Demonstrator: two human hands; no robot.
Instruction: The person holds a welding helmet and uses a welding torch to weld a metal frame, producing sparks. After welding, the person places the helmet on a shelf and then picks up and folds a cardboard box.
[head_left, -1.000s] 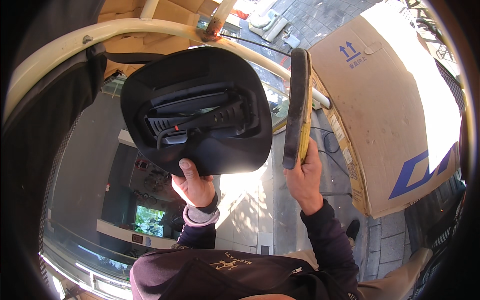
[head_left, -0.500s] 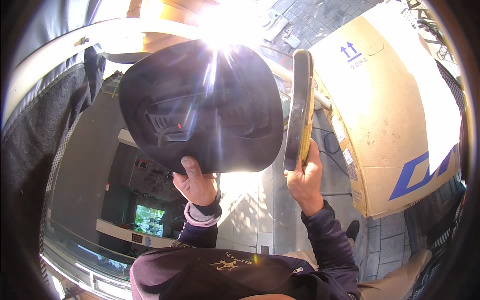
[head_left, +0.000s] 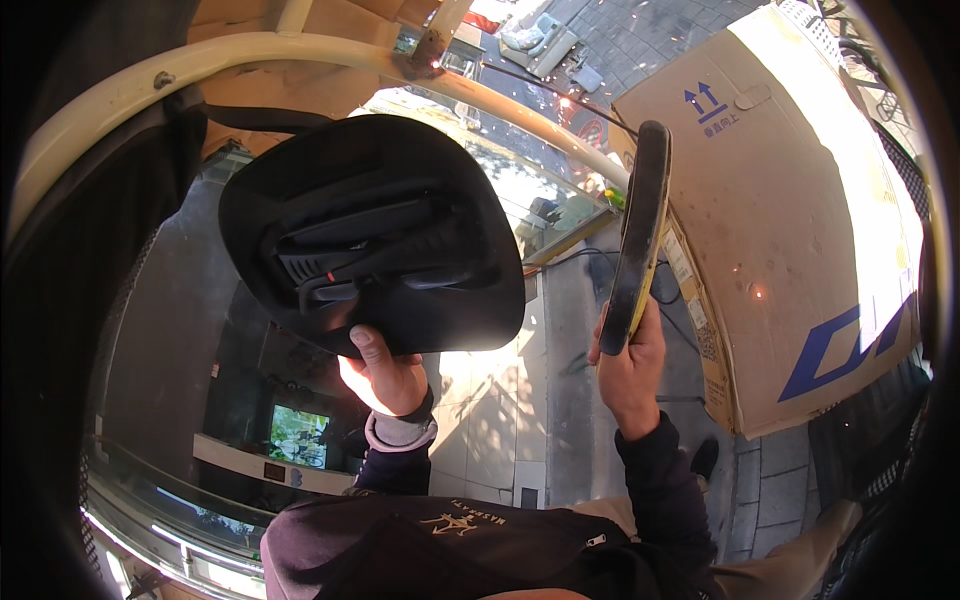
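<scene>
My left hand (head_left: 385,375) grips the lower edge of a black hand-held welding shield (head_left: 370,235), raised in front of me with its inner side and dark window frame facing me. My right hand (head_left: 630,365) holds a long black and yellow tool (head_left: 640,230) upright, its tip reaching toward a cream-painted metal tube (head_left: 300,55). A few small sparks (head_left: 575,100) show near the tube beyond the shield. Dark sleeves cover both forearms.
A large cardboard box (head_left: 790,210) with blue markings stands to the right on the paving. A dark glass-topped cabinet (head_left: 190,380) lies below left. Cables trail over the grey paving (head_left: 590,330), and a grey machine (head_left: 535,40) sits at the top.
The bright glare above the shield half a second ago is gone. The shield and the tool sit in nearly the same place.
</scene>
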